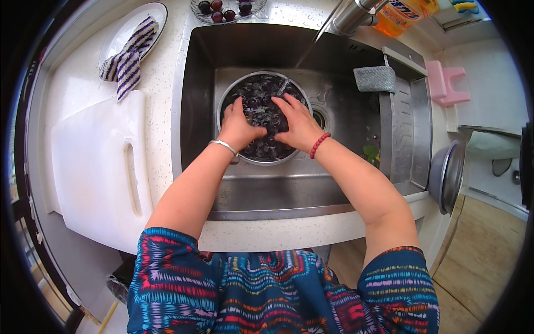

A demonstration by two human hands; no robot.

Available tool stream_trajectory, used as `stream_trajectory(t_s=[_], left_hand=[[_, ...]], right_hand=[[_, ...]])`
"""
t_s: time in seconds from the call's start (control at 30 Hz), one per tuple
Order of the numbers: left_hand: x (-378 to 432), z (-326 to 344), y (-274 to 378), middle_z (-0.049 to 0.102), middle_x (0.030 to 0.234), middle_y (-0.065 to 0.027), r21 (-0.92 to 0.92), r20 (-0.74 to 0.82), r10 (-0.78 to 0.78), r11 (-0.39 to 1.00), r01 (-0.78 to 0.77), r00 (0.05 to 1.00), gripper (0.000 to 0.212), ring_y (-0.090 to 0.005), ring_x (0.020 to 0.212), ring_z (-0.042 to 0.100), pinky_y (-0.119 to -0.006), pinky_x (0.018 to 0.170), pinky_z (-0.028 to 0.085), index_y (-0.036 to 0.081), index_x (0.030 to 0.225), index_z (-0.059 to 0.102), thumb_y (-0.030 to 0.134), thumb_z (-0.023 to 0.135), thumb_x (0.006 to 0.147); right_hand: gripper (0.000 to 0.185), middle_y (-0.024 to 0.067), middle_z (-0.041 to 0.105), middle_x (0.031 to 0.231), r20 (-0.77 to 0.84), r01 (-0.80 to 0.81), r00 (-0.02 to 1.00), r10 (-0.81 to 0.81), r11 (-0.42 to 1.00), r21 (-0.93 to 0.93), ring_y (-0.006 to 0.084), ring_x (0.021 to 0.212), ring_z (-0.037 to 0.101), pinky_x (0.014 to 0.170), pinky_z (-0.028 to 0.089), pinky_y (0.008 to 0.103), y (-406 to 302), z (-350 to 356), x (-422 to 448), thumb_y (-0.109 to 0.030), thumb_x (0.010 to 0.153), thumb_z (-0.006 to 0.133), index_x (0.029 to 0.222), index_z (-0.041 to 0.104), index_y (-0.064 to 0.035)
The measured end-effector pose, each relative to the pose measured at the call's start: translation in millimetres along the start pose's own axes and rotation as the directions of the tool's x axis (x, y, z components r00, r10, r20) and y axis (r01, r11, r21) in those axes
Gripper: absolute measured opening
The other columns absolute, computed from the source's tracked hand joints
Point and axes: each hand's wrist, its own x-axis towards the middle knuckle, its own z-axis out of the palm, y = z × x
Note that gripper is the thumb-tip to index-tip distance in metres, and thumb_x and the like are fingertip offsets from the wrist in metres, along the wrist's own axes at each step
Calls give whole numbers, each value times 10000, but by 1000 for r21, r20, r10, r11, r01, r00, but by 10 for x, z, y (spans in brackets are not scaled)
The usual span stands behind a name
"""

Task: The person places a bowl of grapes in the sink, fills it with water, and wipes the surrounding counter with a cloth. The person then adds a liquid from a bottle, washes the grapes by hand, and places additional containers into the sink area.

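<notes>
A round metal bowl (270, 162) stands in the stainless steel sink (283, 192), full of water and dark purple grapes (260, 110). My left hand (238, 127) is over the left side of the bowl, fingers spread at the water's surface. Opposite it, my right hand (298, 125) reaches in from the right with thumb and fingers apart. Both thumbs point towards each other above the grapes. No grape shows in either hand, and some fingertips are hard to make out against the water. From the faucet (350, 21) a thin stream of water (307, 52) falls into the bowl's far side.
Behind the sink are a glass dish (246, 18) of grapes and an orange detergent bottle (402, 18). A mesh scouring cloth (375, 79) hangs at right; leafy scraps (370, 152) lie below. A white cutting board (96, 175), a plate (119, 31) and a striped cloth (131, 58) sit left.
</notes>
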Motion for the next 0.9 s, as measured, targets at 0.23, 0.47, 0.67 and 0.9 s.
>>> stream_trajectory(t_s=[0.23, 0.47, 0.67, 0.9], left_hand=[[-164, 188, -16, 188, 1319, -231, 488, 50, 27, 872, -48, 998, 1072, -355, 1213, 243, -367, 998, 253, 28, 1311, 116, 255, 784, 504], [79, 361, -128, 302, 1213, -196, 421, -138, -15, 904, 73, 990, 885, -349, 1078, 385, -394, 892, 371, 113, 1294, 196, 146, 720, 581], [196, 419, -251, 377, 1156, -243, 0, -151, -116, 993, 117, 982, 869, -378, 1070, 413, -371, 896, 371, 98, 1284, 230, 173, 720, 570], [363, 406, -372, 419, 1196, -172, -573, 65, -301, 769, 283, 951, 729, -266, 985, 503, -349, 788, 444, 17, 1289, 225, 183, 630, 706]], right_hand=[[1034, 185, 85, 1371, 152, 13, 987, 51, 921, -389, 343, 1248, 182, 990, 266, 393, 238, 143, 19, -223, 482, 796, 1316, 186, -262], [825, 172, 226, 1304, -37, -120, 993, 115, 972, -202, 359, 1150, 319, 923, 343, 414, 283, 482, 246, 28, 568, 612, 1278, 274, -225], [745, 214, 322, 1218, -216, -158, 954, 210, 959, 235, 381, 1115, 356, 948, 322, 360, 273, 721, 382, 7, 562, 651, 1232, 366, -146], [729, 200, 369, 1223, -79, -308, 920, 384, 833, 459, 323, 1130, 378, 954, 319, 317, 92, 658, 396, -33, 579, 657, 1242, 360, -88]])
